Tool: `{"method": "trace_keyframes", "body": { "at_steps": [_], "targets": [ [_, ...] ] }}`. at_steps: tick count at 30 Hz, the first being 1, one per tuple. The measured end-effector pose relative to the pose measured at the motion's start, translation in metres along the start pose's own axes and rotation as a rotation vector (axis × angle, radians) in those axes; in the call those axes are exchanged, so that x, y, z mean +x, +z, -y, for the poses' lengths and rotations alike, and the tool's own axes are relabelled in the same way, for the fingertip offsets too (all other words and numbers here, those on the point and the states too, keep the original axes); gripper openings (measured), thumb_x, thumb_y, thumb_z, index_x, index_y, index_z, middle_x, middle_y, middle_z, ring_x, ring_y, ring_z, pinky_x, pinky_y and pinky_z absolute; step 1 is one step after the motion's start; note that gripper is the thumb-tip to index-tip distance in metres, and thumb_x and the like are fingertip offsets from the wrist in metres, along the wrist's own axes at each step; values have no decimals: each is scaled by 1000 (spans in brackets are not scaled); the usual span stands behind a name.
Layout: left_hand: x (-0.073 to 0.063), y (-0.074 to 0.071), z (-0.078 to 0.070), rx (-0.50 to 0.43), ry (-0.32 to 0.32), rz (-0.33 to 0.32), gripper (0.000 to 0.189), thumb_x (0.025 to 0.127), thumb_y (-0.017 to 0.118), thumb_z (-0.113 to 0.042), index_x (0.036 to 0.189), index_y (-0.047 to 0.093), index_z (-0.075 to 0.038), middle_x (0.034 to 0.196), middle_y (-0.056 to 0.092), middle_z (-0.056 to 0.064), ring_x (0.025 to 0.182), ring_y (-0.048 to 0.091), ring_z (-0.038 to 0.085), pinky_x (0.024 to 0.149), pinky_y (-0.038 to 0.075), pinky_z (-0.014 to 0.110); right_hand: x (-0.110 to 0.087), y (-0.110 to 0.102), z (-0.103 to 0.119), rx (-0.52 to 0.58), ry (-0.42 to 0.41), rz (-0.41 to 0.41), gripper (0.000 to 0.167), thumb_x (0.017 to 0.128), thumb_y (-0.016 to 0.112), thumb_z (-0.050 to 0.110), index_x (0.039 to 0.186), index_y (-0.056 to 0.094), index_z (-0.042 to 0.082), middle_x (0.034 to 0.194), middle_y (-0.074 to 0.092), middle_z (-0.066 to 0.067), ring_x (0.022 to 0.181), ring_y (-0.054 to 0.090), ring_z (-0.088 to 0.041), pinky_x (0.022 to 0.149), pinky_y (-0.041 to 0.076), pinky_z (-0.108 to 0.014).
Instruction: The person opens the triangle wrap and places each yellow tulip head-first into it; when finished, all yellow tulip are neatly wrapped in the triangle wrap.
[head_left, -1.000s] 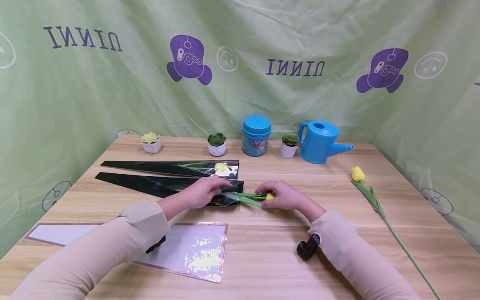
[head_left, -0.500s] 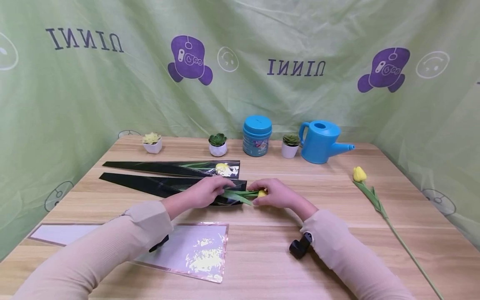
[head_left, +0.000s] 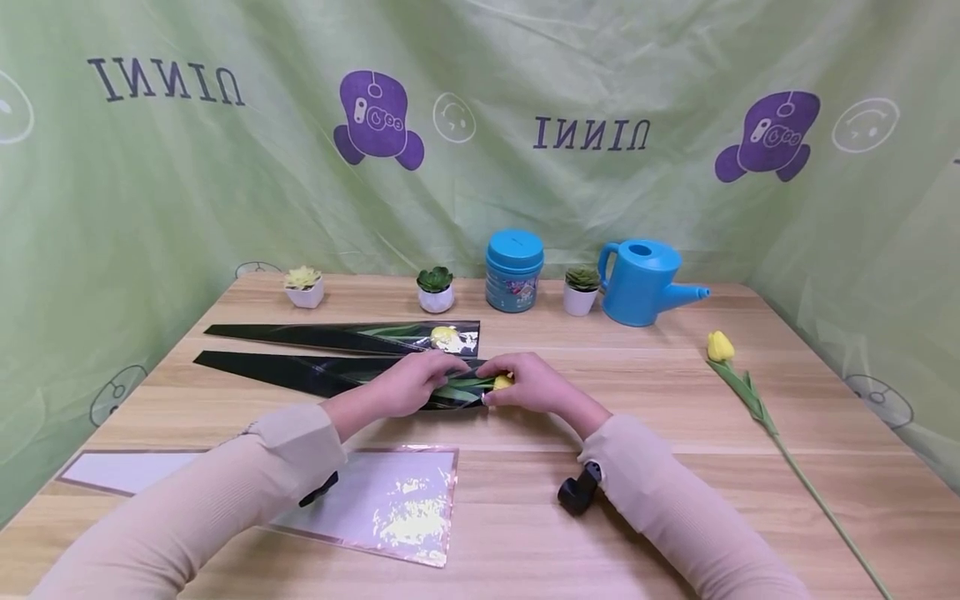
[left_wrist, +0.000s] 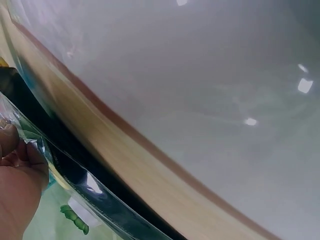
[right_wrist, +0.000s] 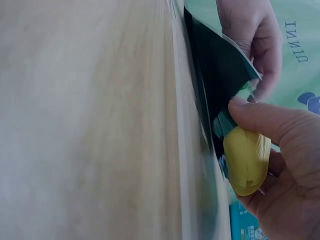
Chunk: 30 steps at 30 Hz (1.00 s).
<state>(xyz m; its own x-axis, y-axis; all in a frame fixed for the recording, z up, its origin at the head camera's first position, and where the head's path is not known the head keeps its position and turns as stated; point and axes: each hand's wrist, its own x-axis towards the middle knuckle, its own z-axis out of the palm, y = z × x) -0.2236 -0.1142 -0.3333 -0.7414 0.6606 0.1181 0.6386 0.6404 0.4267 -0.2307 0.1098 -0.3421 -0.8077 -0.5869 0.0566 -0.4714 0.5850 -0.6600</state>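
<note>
In the head view my left hand (head_left: 408, 385) pinches the upper film of a long black flower sleeve (head_left: 288, 372) near its wide right end. My right hand (head_left: 531, 383) holds a yellow tulip (right_wrist: 246, 161) just below its bloom, thumb and fingers around the stem top. The tulip's green leaves (head_left: 461, 390) lie inside the sleeve; its bloom sits at the sleeve's mouth. The right wrist view shows the black flap beside my thumb. Most of the stem is hidden by the sleeve and my left hand.
Behind lies another black sleeve (head_left: 315, 336) with a tulip inside. A pale, clear-fronted sleeve (head_left: 390, 500) lies in front, under my left forearm. A loose tulip (head_left: 720, 347) lies right. Small potted plants (head_left: 436, 300), a blue jar (head_left: 514, 275) and a blue watering can (head_left: 637, 287) line the back.
My right hand has moved left with the tulip, and its leaves have slid further into the black sleeve. My left hand has stayed on the sleeve's film.
</note>
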Motion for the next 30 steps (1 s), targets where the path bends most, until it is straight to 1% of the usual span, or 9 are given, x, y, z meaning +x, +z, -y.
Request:
{"method": "trace_keyframes", "body": {
  "at_steps": [7,12,18,21,25,28,30],
  "targets": [
    [2,-1,-4,-17,-1,1,35,90,51,5,120,59,-11,111,60,8,97,54,21,94,42,40,4,5,3,-3,-14,-3,35,77,71,12,112,66,7,105,67,-5,89,55,-15,80,44,-29],
    [5,2,-6,-12,-13,-9,36,89,51,5,119,59,-12,108,61,8,101,54,22,95,42,41,3,6,4,28,10,-21,34,77,72,12,110,67,7,105,68,-6,91,56,-16,83,45,-31],
    [7,6,-5,6,-26,-16,36,89,52,5,119,59,-13,102,61,7,98,55,21,93,43,40,3,8,1,60,52,-33,34,77,72,11,110,68,7,107,67,-7,94,57,-16,85,45,-32],
    [7,5,-5,2,-19,-17,36,89,52,5,119,60,-13,105,62,7,101,55,22,94,42,40,2,6,-1,80,57,-34,37,77,73,13,113,66,6,108,67,-8,96,58,-18,87,45,-33],
    [7,1,-5,7,-8,-19,35,89,51,5,119,59,-11,109,62,9,105,55,23,95,41,41,-3,-1,-5,161,76,-35,42,77,74,14,117,63,5,110,66,-10,100,60,-19,89,46,-33],
    [8,-3,-6,9,-19,-14,35,90,50,4,120,59,-11,113,61,9,109,55,23,97,40,41,-9,-7,-9,217,92,-48,45,77,75,14,119,61,4,108,65,-11,99,61,-21,89,47,-33],
    [8,-5,-7,5,-28,-9,35,90,50,3,121,58,-12,116,60,8,111,54,23,98,40,41,-13,-10,-13,238,89,-57,46,77,74,12,119,60,1,106,65,-13,97,62,-22,87,48,-34]
  ]
}}
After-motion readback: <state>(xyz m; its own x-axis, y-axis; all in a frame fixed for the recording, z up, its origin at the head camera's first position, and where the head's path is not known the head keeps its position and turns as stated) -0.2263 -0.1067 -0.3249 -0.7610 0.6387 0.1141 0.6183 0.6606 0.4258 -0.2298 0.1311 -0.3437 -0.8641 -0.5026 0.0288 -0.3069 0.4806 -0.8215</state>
